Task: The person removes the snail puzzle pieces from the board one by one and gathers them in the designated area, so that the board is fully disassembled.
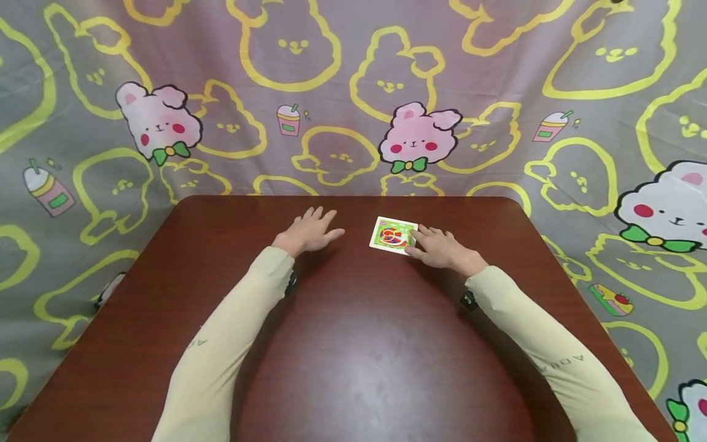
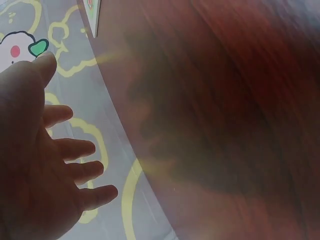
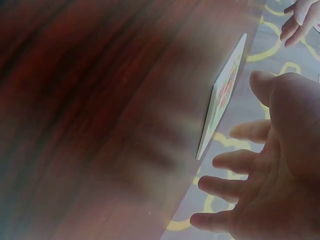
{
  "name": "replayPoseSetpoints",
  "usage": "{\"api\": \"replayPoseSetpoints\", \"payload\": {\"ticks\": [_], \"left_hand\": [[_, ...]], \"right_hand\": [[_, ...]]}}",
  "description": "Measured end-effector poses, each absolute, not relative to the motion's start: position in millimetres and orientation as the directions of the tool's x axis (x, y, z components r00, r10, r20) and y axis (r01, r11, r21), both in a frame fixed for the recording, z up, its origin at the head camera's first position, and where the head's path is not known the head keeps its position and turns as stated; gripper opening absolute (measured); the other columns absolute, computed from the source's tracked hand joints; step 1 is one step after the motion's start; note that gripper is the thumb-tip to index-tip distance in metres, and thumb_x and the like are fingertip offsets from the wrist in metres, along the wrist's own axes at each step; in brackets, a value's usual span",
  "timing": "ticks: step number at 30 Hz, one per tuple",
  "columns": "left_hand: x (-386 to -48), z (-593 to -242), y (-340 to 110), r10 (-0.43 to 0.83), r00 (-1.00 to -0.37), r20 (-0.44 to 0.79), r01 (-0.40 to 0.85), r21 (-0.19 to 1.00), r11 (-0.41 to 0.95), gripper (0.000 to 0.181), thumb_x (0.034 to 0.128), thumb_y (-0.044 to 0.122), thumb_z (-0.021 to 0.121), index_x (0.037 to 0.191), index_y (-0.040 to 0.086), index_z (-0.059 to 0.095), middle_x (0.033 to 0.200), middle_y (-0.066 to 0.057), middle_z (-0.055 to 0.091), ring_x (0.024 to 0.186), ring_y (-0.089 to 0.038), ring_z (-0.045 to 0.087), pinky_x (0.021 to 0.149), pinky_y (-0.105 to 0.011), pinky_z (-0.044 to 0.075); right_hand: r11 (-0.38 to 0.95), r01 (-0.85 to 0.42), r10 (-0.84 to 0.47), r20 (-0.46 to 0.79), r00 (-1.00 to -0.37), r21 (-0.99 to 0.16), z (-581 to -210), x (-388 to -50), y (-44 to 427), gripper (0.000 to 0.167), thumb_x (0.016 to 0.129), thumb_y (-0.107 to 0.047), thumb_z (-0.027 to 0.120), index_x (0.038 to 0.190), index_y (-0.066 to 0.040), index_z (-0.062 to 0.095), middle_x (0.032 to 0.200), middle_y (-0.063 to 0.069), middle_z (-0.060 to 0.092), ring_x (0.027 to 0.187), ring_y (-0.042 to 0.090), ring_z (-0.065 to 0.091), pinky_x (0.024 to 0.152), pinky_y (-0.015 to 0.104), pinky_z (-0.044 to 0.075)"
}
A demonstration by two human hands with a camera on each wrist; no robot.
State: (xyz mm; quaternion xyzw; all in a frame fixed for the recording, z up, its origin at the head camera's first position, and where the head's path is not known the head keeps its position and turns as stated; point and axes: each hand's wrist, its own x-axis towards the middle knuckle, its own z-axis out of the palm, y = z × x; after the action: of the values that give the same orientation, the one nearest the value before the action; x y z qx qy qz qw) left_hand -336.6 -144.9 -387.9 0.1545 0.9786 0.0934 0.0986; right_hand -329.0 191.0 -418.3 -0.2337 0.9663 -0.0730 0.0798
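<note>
A flat square picture board [image 1: 391, 236] lies on the brown table, with a white border and a green face bearing a red, blue and orange design. My right hand [image 1: 440, 247] is at the board's right side, and its thumb and fingertips overlap that edge in the head view. Seen from the right wrist, the spread fingers of the right hand [image 3: 270, 170] hover apart from the board [image 3: 225, 95]. To the left of the board, my left hand [image 1: 309, 232] is held over the table, fingers spread, holding nothing. Only a corner of the board [image 2: 93, 15] shows in the left wrist view.
The dark brown wooden table [image 1: 353, 344] stretches from beneath both arms to its far edge. Behind it and along both sides hangs a grey-pink curtain [image 1: 331, 92] with yellow outlines and cartoon rabbits. Each wrist wears a small black device [image 1: 469, 299].
</note>
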Motion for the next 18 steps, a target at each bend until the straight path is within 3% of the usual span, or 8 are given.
{"api": "replayPoseSetpoints", "payload": {"ticks": [7,18], "left_hand": [[-340.9,-394.4,-136.1,0.326,-0.932,-0.156,0.287,0.229,0.930,0.073,0.1003,0.060,0.033,0.158,0.017,0.018,0.162,-0.021,0.017,0.151,-0.041,0.012,0.118,-0.059,0.018],[-342.7,-401.8,-111.6,0.353,-0.922,-0.158,0.320,0.199,0.926,0.068,0.1007,0.051,0.043,0.156,0.015,0.025,0.161,-0.020,0.024,0.150,-0.041,0.017,0.118,-0.057,0.022]], "right_hand": [[0.881,-0.446,-0.465,-0.122,-0.877,-0.157,-418.0,-336.2,186.3,0.067,0.100,-0.047,0.049,0.151,-0.007,0.035,0.157,0.026,0.029,0.141,0.048,0.032,0.106,0.071,0.026],[0.890,-0.437,-0.454,-0.167,-0.875,-0.128,-425.6,-342.8,181.3,0.068,0.100,-0.048,0.047,0.153,-0.008,0.030,0.160,0.025,0.020,0.147,0.048,0.018,0.110,0.071,0.021]]}}
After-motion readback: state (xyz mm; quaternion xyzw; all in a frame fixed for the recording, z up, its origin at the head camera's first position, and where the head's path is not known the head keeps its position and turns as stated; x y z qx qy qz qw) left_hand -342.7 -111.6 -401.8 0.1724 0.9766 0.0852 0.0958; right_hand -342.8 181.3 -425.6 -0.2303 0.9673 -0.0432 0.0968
